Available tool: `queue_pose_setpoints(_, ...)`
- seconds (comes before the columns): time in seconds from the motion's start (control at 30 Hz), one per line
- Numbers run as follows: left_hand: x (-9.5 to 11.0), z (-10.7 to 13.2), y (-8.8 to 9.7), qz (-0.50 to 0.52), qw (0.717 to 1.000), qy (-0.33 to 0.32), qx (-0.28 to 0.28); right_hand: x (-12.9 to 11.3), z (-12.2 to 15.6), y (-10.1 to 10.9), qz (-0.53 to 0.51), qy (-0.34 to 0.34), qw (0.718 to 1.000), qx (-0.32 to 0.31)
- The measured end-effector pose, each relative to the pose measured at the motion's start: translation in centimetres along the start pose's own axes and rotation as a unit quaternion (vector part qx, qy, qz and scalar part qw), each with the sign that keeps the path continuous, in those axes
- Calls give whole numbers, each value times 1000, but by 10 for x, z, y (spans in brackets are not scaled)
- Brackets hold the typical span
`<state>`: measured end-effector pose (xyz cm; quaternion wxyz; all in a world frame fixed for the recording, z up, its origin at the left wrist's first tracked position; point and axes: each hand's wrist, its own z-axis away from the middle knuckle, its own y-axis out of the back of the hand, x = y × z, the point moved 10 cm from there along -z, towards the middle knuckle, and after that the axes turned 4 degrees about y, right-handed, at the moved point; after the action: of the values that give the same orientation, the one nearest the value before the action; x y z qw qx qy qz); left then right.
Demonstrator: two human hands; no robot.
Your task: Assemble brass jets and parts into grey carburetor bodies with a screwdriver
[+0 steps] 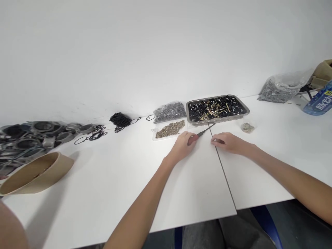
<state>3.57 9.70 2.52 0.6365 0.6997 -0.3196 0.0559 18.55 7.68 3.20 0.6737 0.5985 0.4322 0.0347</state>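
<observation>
White desk point(109, 180) surface runs along a white wall point(155, 45), with a dark seam splitting it between the two hands. The left hand point(181, 145) is closed around the red handle of a thin dark tool point(193, 139), whose shaft slants away to a bent tip just short of the metal tray point(217, 121). The right hand point(229, 142) rests beside the seam with its fingers curled; whether they pinch anything small, I cannot tell.

The tray's raised rim stands between the hands and its load of black pieces point(195, 112) mixed with brass-coloured ones. Just beyond the left hand, a shallow clear holder of small brass-coloured pieces point(170, 129) takes up the space, backed by a clear bag of dark grey beads point(169, 111). A small clear packet point(247, 128) lies past the right hand, near the tray's corner.

Farther right, a large clear bag of grey bits point(282, 88) leans at the wall, near a blue bottle point(319, 102) and a tan container point(323, 74), both cut off by the edge of view. To the left are a tangle of black rings point(120, 120), looser black rings point(97, 135), a heap of grey metal parts point(43, 135) and, in front of the heap, a tan bowl point(55, 169). A blurred shape in the lower left corner is too unclear to name.
</observation>
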Motion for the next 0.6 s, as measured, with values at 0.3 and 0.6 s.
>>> queue_pose_setpoints(0.3,0,0,0,-7,1000,1,-2,-1,0,1,0,-1,1000,0)
queue_pose_setpoints(0.6,0,0,1,-1,1000,-1,1,-3,0,1,-7,4,1000,-4)
